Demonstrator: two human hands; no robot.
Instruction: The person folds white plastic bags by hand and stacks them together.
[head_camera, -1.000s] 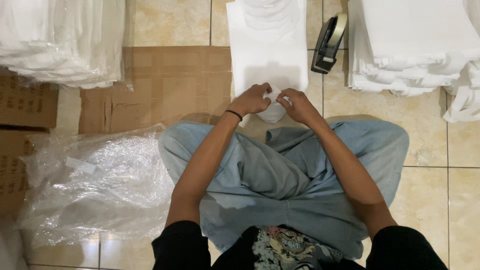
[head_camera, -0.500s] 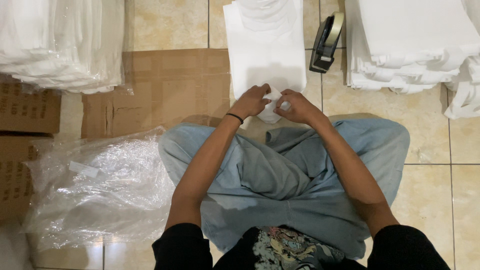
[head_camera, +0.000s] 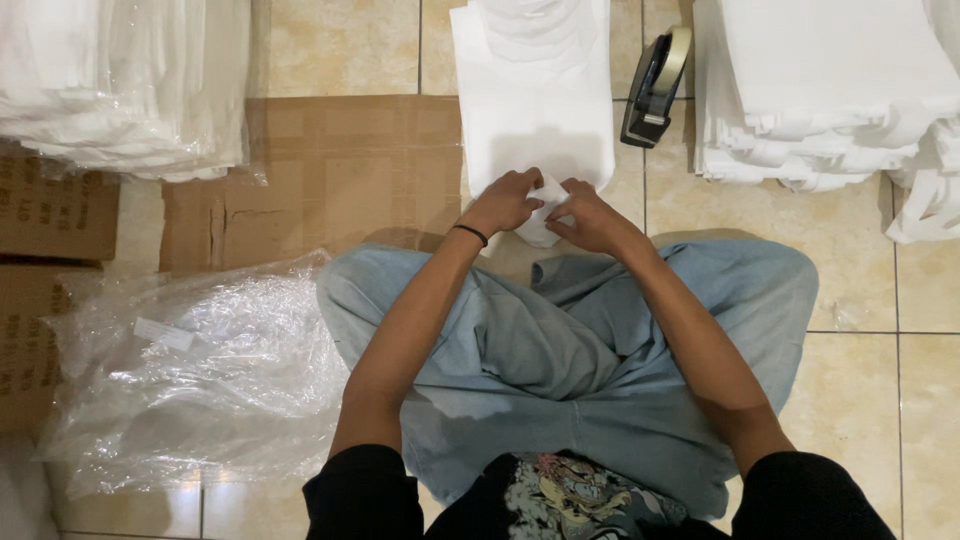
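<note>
1. White folded garment (head_camera: 533, 110) lies on the floor at twelve o'clock, its near edge gathered at the hands; folding looks underway, and the next move likely calls for pressing that fold flat.
2. Two white stacks (head_camera: 820, 90), one clear plastic bag (head_camera: 190, 370), one tape dispenser (head_camera: 653, 88) at one o'clock.
3. Left hand (head_camera: 503, 203) and right hand (head_camera: 590, 218): fingers pinched closed on the cloth.

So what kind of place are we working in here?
Probably a small home or workshop packing spot on a tiled floor: stacks of white cloth, a tape dispenser, clear plastic bags and flattened cardboard.
</note>
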